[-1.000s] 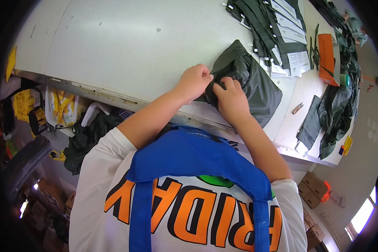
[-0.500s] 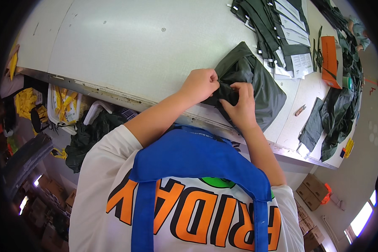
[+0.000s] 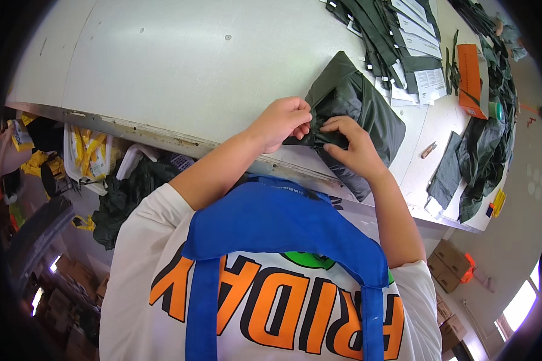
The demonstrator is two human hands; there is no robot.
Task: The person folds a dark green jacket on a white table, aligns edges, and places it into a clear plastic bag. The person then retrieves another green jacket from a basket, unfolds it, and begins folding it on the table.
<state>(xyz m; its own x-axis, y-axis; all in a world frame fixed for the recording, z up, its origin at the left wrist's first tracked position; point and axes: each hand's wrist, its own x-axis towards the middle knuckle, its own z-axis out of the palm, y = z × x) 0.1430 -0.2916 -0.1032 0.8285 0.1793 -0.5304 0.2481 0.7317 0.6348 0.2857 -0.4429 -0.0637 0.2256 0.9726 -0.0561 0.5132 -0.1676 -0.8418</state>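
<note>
Handling dark cloth (image 3: 384, 117) | left hand (image 3: 281, 124), right hand (image 3: 358, 146): grips unclear

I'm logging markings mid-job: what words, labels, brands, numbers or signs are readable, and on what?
White shirt: large orange lettering, upside down in view; legible, but I won't copy it.
White labels on the dark folded pieces: print too small to read.
Orange box: faint marks, too small to read.
Blue apron: small marks up top, unreadable.
Dark fabric bundle: none visible.
</note>
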